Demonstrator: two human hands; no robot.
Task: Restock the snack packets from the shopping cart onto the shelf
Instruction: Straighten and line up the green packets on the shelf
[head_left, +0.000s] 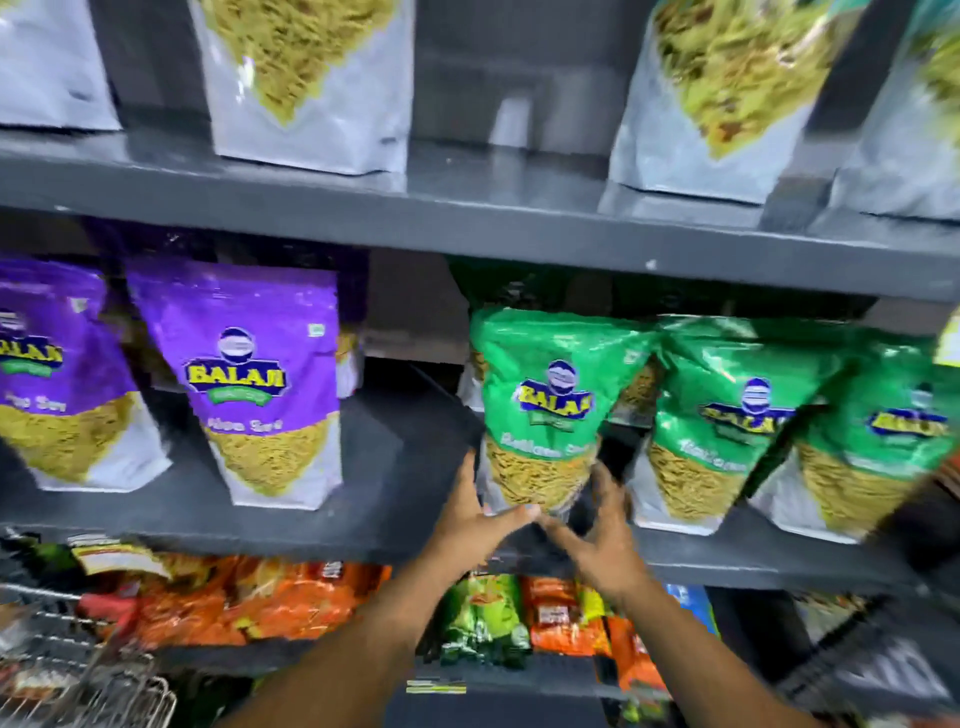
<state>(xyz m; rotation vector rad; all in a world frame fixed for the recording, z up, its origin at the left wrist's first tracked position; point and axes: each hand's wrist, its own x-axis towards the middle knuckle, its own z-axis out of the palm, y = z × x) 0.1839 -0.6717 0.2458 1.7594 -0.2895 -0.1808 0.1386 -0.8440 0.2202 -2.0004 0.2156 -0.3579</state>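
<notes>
- The cart (78, 670) is at the lower left, under two purple packets (249, 384).
- The left hand (475, 522) is open, its fingers (467, 475) spread along the left side of the green packet (550, 410).
- This packet stands upright on the middle shelf (363, 499), between both hands.
- The right hand (602, 540) is open too, near the packet's lower right corner; whether it touches is blurred.

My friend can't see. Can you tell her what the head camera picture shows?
Two hands, left hand and right hand, steady a green snack packet on a dark middle shelf. Purple packets stand to its left, more green ones to its right.
</notes>
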